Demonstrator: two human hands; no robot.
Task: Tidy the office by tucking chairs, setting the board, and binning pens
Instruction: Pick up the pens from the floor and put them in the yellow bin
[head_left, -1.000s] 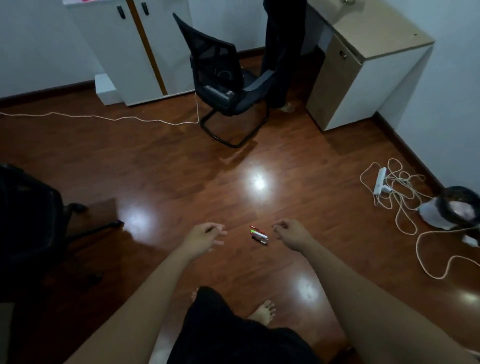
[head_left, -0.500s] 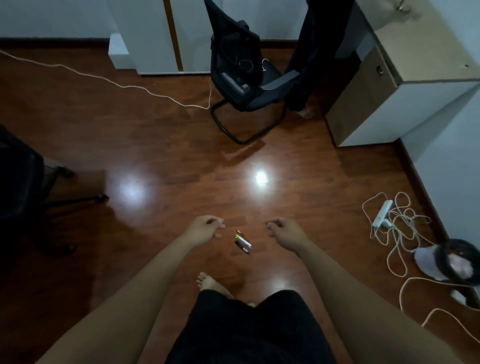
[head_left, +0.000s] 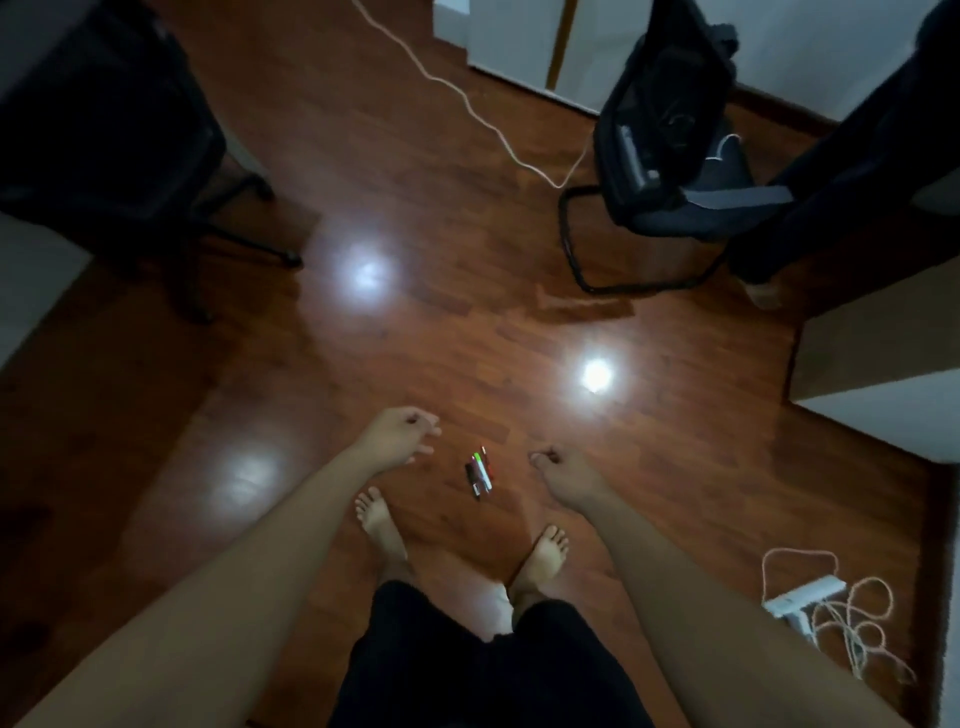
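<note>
A small bunch of marker pens (head_left: 479, 474), with red, green and dark caps, lies on the wooden floor just ahead of my bare feet. My left hand (head_left: 399, 435) hovers to the left of the pens with loosely curled fingers and holds nothing. To the right of them my right hand (head_left: 563, 467) hangs with its fingers curled in, also holding nothing. Neither hand touches the pens. A black mesh chair (head_left: 670, 140) stands at the upper right, away from any desk. Another black chair (head_left: 98, 130) sits at the upper left.
A white cable (head_left: 467, 98) runs across the floor at the top. A power strip with tangled cords (head_left: 810, 603) lies at the lower right. A beige and white cabinet (head_left: 878, 353) stands at the right, and a person's dark-trousered leg (head_left: 831, 171) is by the mesh chair.
The view has tilted down and swung, so both my feet now show. The pens sit closer below me, and both hands have stayed either side of them.
</note>
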